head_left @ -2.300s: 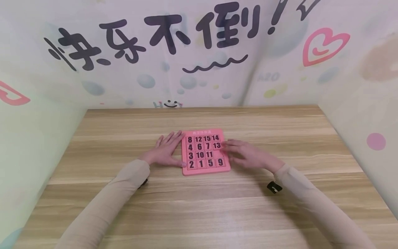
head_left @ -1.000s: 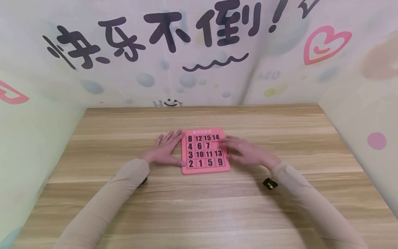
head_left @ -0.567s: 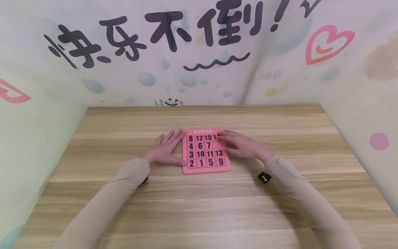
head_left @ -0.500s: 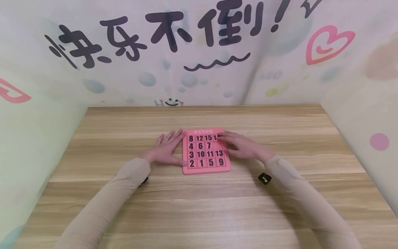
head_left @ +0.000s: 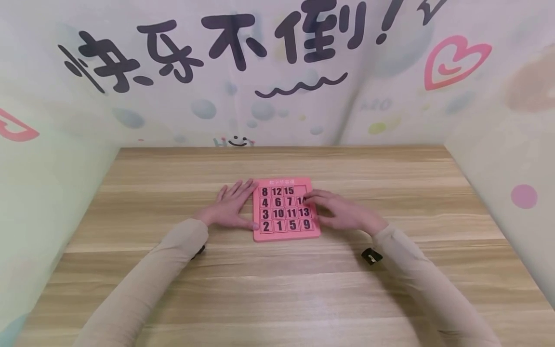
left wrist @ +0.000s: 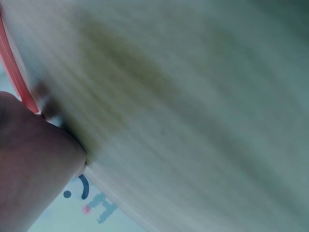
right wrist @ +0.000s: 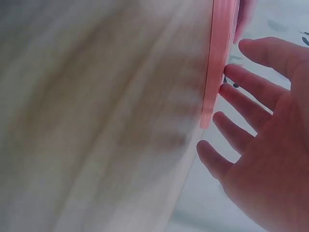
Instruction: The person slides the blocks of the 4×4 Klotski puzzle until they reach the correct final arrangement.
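Observation:
A pink number sliding puzzle (head_left: 286,237) lies flat on the table in the head view. Its vacant slot is at the top right corner. My left hand (head_left: 227,208) rests along the puzzle's left side, fingers spread, fingertips and thumb touching the frame. From the right, my right hand (head_left: 342,212) reaches over the edge, and its fingertips touch the 14 tile (head_left: 301,201), partly covering it. In the right wrist view, the fingers of that hand (right wrist: 265,125) are extended and separate beside the puzzle's pink edge (right wrist: 217,63). Only part of the left hand (left wrist: 36,164) shows in the left wrist view.
The wood-grain table (head_left: 277,294) surrounds the puzzle. Behind it stands a white wall (head_left: 165,115) with black lettering and coloured bubbles, and pale side walls close off left and right. A small black device (head_left: 371,256) hangs at the right wrist.
The 13 tile slid down one row into the vacant slot. Then the 14 tile slid down below the top row, the right fingers moving up and back down with it. The left hand stayed put.

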{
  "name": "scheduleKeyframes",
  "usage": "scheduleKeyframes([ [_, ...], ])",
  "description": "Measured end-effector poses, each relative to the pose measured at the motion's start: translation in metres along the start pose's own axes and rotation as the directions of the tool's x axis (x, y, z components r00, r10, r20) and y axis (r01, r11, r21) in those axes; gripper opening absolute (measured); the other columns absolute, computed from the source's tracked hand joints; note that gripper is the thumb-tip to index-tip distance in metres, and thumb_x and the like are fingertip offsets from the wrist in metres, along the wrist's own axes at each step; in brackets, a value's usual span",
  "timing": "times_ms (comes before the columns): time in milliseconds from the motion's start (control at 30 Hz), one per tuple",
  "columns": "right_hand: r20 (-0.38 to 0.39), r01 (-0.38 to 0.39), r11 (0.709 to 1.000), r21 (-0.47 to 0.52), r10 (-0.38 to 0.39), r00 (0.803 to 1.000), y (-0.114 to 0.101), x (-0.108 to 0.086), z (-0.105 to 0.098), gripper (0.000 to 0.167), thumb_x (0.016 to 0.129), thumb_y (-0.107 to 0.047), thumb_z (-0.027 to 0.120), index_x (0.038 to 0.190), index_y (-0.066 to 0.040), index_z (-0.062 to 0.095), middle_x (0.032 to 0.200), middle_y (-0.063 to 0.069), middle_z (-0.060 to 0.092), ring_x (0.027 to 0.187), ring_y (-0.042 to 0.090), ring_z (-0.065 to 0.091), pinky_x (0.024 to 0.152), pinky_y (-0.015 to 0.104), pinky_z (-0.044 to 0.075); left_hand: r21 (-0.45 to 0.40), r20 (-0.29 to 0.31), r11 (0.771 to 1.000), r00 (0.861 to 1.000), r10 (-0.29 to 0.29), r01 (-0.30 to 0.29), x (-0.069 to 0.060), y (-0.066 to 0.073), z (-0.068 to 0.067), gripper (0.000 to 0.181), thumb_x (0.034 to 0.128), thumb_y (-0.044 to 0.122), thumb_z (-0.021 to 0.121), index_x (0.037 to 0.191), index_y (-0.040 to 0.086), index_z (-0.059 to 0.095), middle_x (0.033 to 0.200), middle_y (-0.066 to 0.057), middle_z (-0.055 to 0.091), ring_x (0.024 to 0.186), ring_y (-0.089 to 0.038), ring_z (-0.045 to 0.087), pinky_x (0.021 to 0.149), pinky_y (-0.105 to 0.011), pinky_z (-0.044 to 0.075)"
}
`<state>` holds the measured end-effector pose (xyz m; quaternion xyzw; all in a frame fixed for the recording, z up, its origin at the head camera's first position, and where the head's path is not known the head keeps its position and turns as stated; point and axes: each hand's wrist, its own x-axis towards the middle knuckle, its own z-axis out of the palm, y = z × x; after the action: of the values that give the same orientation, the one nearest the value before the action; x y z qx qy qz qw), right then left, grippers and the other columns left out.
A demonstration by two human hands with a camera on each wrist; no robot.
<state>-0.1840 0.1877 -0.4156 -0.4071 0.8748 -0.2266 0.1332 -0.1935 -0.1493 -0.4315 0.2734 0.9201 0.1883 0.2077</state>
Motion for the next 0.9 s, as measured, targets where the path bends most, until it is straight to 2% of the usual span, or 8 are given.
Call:
scheduleKeyframes([
  [267, -0.020, 0.055, 0.998, 0.009, -0.055, 0.998, 0.003, 0.011, 0.000, 0.051, 0.092, -0.012, 0.063, 0.138, 0.004, 0.047, 0.148, 0.020, 0.038, 0.138, 0.036, 0.031, 0.113, 0.049, 0.023, 0.001, -0.002, 1.000, 1.000, 0.004, -0.004, 0.000, -0.001, -0.001, 0.118, 0.0767, 0.065, 0.068, 0.156, 0.012, -0.001, 0.161, -0.008, -0.009, 0.145, -0.030, -0.012, 0.110, -0.054, -0.015],
  [400, -0.042, 0.072, 0.997, 0.000, -0.072, 0.997, 0.004, 0.023, 0.000, 0.048, 0.093, -0.012, 0.060, 0.137, 0.003, 0.049, 0.147, 0.022, 0.039, 0.137, 0.036, 0.033, 0.113, 0.050, 0.024, 0.002, -0.005, 1.000, 1.000, 0.007, -0.007, 0.000, -0.001, -0.001, 0.117, 0.0768, 0.066, 0.067, 0.156, 0.013, -0.001, 0.161, -0.008, -0.009, 0.145, -0.030, -0.012, 0.111, -0.054, -0.015],
  [600, -0.025, 0.050, 0.999, 0.007, -0.049, 0.998, 0.001, 0.037, 0.001, 0.046, 0.096, -0.015, 0.058, 0.138, 0.001, 0.050, 0.147, 0.019, 0.040, 0.137, 0.035, 0.032, 0.113, 0.049, 0.022, -0.007, -0.005, 1.000, 1.000, 0.010, -0.010, -0.001, 0.000, 0.000, 0.117, 0.0770, 0.064, 0.068, 0.156, 0.012, -0.001, 0.161, -0.009, -0.008, 0.145, -0.031, -0.011, 0.110, -0.055, -0.015],
  [900, 0.014, -0.054, 0.992, -0.117, 0.056, 0.998, -0.005, 0.042, 0.001, 0.046, 0.100, -0.032, 0.051, 0.144, -0.019, 0.048, 0.153, 0.008, 0.035, 0.143, 0.035, 0.017, 0.108, 0.067, -0.004, -0.013, -0.007, 1.000, 1.000, 0.003, -0.003, 0.000, -0.001, 0.000, 0.118, 0.0762, 0.064, 0.069, 0.156, 0.012, 0.000, 0.161, -0.008, -0.008, 0.145, -0.030, -0.012, 0.110, -0.054, -0.015],
])
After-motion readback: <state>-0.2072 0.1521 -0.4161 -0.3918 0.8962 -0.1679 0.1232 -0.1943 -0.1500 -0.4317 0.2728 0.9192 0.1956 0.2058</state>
